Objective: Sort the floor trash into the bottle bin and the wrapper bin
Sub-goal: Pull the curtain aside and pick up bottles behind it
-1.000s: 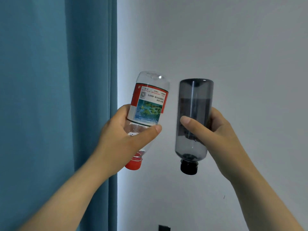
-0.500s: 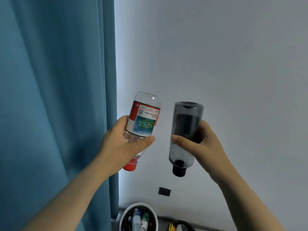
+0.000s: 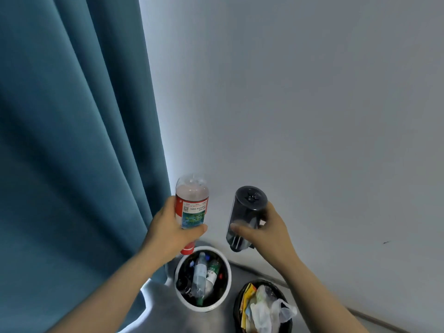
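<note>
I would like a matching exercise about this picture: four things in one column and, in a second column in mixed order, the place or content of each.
Things
1. clear plastic bottle with a red cap
2. dark grey translucent bottle
3. white round bin
4. black round bin

Places or contents
A. contains yellow wrappers and clear plastic bags
B. gripped base up by the right hand
C. contains discarded bottles
D. gripped base up by the left hand

Pairs: 1-D, 2-B, 3-C, 4-A
</note>
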`<state>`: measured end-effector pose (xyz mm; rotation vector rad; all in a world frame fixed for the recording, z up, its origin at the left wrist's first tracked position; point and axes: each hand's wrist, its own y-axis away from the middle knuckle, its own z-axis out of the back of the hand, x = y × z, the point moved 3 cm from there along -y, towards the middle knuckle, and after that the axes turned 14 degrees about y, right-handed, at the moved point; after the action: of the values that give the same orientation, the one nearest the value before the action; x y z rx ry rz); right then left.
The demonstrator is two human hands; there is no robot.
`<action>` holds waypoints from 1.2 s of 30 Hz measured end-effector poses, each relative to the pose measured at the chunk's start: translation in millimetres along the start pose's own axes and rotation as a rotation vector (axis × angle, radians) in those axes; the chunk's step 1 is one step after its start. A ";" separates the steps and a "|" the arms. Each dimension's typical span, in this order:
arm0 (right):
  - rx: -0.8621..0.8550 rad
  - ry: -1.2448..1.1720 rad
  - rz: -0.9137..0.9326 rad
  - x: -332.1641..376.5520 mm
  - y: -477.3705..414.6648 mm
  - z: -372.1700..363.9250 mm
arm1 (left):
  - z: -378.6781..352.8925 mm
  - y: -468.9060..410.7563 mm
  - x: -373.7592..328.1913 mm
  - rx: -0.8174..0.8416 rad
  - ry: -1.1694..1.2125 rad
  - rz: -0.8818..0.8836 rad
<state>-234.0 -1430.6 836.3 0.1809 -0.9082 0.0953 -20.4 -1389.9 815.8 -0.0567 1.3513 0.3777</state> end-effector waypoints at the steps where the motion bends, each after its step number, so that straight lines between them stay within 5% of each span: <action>1: 0.017 0.016 -0.014 -11.6 -8.3 -7.5 | -3.6 -8.0 12.9 -0.003 -0.009 0.028; 22: 0.050 0.123 -0.506 -267.9 -74.4 -203.3 | -62.2 -132.6 317.4 0.029 -0.229 0.458; 36: 0.102 0.224 -0.608 -406.4 -86.8 -310.5 | -95.4 -166.3 471.3 -0.022 -0.263 0.495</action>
<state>-228.6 -1457.1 318.3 0.5227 -0.5948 -0.3968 18.2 -1460.6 313.4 0.3060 1.0892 0.7880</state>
